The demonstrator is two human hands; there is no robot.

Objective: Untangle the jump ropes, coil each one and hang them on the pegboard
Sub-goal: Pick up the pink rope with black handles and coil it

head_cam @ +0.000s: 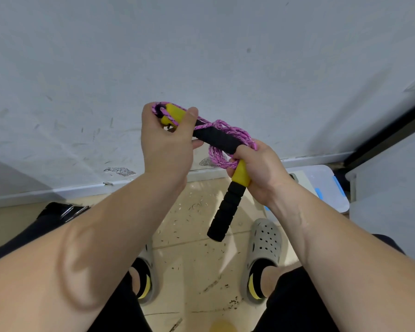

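So we're on the coiling step with the pink rope (217, 158), held up in front of the wall (201, 56), about level with its baseboard. Left hand (165, 144) is curled round the yellow end of the top handle (216, 137), with a loop of rope pinched in there too. Right hand (259, 171) grips the yellow collar of the lower handle (225, 212) plus a bunch of loose coils, and the black foam grip hangs down away from the wall. The coils look pretty sloppy to us, and one strand crosses over the top handle.

Next up, we reckon: bring both handles side by side, tidy the loops so they're even, then find the pegboard. We can't see it anywhere here, only a bin (321, 185) at the foot of the wall.
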